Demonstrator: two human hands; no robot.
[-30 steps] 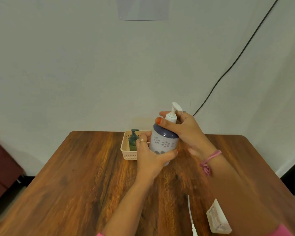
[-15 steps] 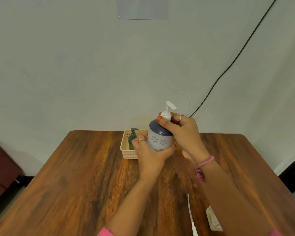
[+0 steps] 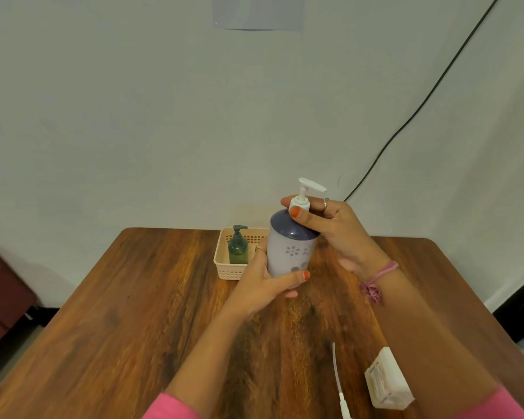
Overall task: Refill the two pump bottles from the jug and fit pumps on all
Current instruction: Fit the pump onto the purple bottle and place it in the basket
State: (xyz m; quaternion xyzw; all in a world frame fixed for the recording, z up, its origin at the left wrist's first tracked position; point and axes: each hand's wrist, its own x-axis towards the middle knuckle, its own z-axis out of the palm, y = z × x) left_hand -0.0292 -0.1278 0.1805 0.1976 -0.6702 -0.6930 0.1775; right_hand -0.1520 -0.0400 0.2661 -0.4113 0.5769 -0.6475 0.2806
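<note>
A lavender pump bottle (image 3: 289, 249) with a dark blue shoulder and flower pattern is held upright above the wooden table (image 3: 133, 328). My left hand (image 3: 263, 282) wraps its lower body. My right hand (image 3: 330, 228) pinches the white pump (image 3: 304, 196) at its collar, on the bottle's neck. A small green pump bottle (image 3: 238, 246) with its pump fitted stands in a cream basket (image 3: 224, 267) behind my left hand. No jug is in view.
A white pump tube (image 3: 338, 379) lies on the table near the front edge, beside a white packet (image 3: 387, 385) partly under my right forearm. A black cable (image 3: 421, 104) runs down the wall. A dark red piece of furniture (image 3: 0, 297) stands left of the table.
The bottle and both hands shifted slightly left and away from me. My right hand's fingers have turned at the pump collar, and the nozzle swung a little to the right.
</note>
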